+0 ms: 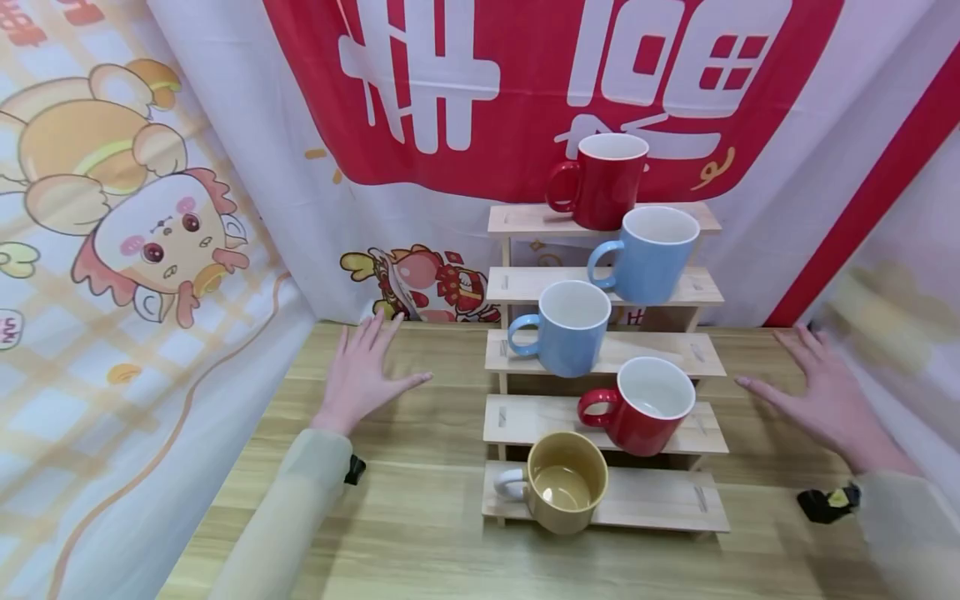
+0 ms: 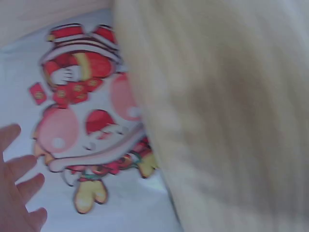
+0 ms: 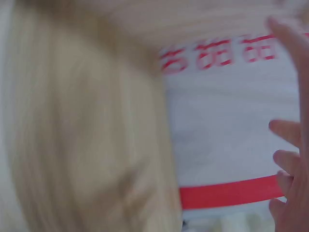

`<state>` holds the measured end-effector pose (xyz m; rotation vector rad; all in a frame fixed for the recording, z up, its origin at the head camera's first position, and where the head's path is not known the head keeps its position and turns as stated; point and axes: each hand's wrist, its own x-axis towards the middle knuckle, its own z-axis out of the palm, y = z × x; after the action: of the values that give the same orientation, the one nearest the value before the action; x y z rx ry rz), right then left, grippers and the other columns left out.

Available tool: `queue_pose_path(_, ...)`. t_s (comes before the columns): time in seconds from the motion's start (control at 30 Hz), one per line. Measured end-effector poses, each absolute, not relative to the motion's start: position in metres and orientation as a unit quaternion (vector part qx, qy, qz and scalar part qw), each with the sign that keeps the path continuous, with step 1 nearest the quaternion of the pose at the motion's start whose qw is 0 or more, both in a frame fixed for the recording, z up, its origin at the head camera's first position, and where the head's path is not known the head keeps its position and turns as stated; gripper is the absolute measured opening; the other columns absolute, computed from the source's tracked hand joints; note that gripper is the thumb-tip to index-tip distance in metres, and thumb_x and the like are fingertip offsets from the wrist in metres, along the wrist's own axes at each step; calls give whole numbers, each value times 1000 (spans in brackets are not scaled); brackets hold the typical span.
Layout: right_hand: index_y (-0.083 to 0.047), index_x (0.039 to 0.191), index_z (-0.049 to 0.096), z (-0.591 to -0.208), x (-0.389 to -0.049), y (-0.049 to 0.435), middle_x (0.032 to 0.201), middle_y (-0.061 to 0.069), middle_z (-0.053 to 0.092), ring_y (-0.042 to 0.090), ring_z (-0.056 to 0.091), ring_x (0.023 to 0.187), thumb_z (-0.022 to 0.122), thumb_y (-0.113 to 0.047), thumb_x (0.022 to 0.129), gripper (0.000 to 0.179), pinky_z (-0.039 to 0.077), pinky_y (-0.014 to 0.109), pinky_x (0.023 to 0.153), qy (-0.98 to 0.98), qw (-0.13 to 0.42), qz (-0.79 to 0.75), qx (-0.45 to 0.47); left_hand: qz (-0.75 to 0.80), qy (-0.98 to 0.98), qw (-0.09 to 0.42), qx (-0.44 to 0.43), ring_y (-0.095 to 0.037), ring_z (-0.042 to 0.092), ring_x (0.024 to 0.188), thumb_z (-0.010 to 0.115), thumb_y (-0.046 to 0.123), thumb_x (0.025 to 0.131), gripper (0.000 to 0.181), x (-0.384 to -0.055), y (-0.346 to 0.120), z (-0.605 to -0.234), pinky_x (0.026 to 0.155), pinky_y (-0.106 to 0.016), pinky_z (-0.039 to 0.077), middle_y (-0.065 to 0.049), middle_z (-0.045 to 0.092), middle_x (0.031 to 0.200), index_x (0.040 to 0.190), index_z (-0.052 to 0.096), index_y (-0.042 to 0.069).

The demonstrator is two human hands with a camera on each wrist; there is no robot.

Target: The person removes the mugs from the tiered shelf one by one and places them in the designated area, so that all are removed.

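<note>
My left hand (image 1: 363, 371) is held over the table to the left of a stepped wooden rack (image 1: 645, 500), fingers spread and holding nothing. On the rack's right side my right hand (image 1: 828, 400) is likewise spread, with nothing in it. Each step bears one mug, handle to the left: a red mug (image 1: 611, 183) on top, then a light blue mug (image 1: 656, 254), another light blue mug (image 1: 573, 329), a lower red mug (image 1: 651, 408), and a yellow mug (image 1: 564, 483) with a white handle at the bottom. Neither hand touches a mug.
A wood-grain table (image 1: 405, 533) lies under the rack. Printed white cloth (image 1: 427, 225) hangs behind it, and cartoon-patterned cloth (image 1: 150, 375) covers the left side. Black straps (image 1: 828, 504) sit at both wrists.
</note>
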<state>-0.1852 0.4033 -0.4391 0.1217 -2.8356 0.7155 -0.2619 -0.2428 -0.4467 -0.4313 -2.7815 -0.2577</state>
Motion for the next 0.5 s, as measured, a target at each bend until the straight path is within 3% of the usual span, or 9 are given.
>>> queue_pose_path(0.13,-15,164,18,-417,-172,394,168,19,8,48,3,150,67,-48,97,89,10,76,112,-925,73,372,-14,-174,-961,175,-124,-32,20,152,56,82,84,106,-257,-232,-423,124,-48,-3,-9,21,167,163,22,21)
queue_pose_path(0.2,-16,163,22,-409,-164,390,166,21,16,44,16,150,64,-48,99,83,25,50,121,-910,62,408,-36,-229,-951,179,-102,-32,23,151,58,80,85,101,-252,-226,-412,124,-52,4,-6,24,166,162,26,23)
queue_pose_path(0.23,-15,163,26,-407,-161,388,165,20,22,36,25,149,64,-47,100,80,32,35,118,-904,60,421,-43,-257,-945,178,-92,-33,24,150,59,78,85,99,-250,-223,-407,123,-55,9,-5,26,165,162,27,24)
queue_pose_path(0.3,-12,159,35,-404,-154,385,160,12,36,15,39,141,63,-46,101,73,37,9,100,-896,60,436,-50,-308,-932,176,-74,-33,27,149,61,77,85,94,-246,-217,-398,120,-61,17,0,28,165,161,29,31)
queue_pose_path(0.33,-12,157,40,-404,-151,384,156,6,45,6,44,133,64,-46,100,70,37,3,88,-894,60,441,-53,-332,-925,173,-65,-33,28,148,62,76,85,92,-243,-214,-394,118,-63,20,2,28,164,160,29,35)
queue_pose_path(0.37,-12,155,44,-405,-148,382,151,0,51,-1,47,124,64,-46,100,68,37,1,76,-894,61,441,-55,-354,-918,169,-58,-32,28,148,64,76,84,90,-242,-211,-391,117,-65,23,5,29,164,159,29,39)
queue_pose_path(0.43,-13,152,48,-407,-142,379,141,-13,58,-9,46,112,65,-46,100,65,37,4,74,-889,53,452,-57,-390,-904,164,-53,-29,29,148,66,74,84,87,-239,-205,-385,115,-67,25,9,29,163,158,30,44)
queue_pose_path(0.5,-13,151,51,-410,-137,374,133,-20,60,-12,46,110,65,-47,99,63,39,5,74,-886,42,459,-60,-419,-891,166,-55,-27,29,148,68,72,84,85,-237,-199,-380,115,-66,26,11,31,162,156,31,46)
